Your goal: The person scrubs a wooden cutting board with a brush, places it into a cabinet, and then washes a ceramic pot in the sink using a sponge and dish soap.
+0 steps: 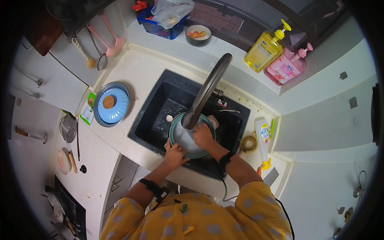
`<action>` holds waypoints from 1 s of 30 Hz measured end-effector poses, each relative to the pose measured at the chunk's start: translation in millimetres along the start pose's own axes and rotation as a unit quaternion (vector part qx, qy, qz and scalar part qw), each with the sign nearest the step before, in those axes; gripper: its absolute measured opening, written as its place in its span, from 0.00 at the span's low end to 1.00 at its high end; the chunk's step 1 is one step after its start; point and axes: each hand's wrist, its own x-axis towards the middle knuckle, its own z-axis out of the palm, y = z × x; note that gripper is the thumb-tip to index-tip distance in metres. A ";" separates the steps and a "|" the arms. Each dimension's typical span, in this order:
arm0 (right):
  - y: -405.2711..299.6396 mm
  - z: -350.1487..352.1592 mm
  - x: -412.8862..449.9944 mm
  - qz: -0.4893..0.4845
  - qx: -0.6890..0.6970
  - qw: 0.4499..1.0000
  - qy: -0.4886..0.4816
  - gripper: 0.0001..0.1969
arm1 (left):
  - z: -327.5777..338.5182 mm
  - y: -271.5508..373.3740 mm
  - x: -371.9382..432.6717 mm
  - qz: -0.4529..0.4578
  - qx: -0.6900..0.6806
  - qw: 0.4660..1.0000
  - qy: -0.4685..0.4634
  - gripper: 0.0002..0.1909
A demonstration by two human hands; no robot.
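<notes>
In the dark sink (153,105) is a round bowl with a green rim (172,136), pale inside, directly under the curved metal faucet (207,87). My left hand (175,156) grips the bowl's near left rim. My right hand (203,136) reaches inside the bowl with curled fingers, close below the faucet's spout; whether it holds something cannot be made out. A small white round piece (169,118) lies in the sink left of the bowl. A brownish object (213,121) sits just beyond the bowl's right rim.
A blue lid (115,112) lies in a metal pan at left. Right of the sink are a round brush (248,144), a white spray bottle (264,138) and a blade (271,176). Yellow (263,52) and pink (285,67) pump bottles, a bowl (198,40) and a blue basket (163,30) stand on the ledge.
</notes>
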 end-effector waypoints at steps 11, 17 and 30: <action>31.5 -35.4 -41.7 0.404 0.257 0.860 0.176 0.11 | -16.3 0.5 3.5 -0.052 0.036 0.988 -0.143 0.22; 51.3 37.0 -51.2 0.552 0.630 0.494 0.231 0.20 | 4.2 -12.2 -12.3 -0.219 -0.202 0.911 0.285 0.33; 62.2 -45.5 -10.7 0.453 0.661 0.564 0.197 0.14 | -1.0 -43.4 30.7 -0.362 -0.323 0.867 0.116 0.23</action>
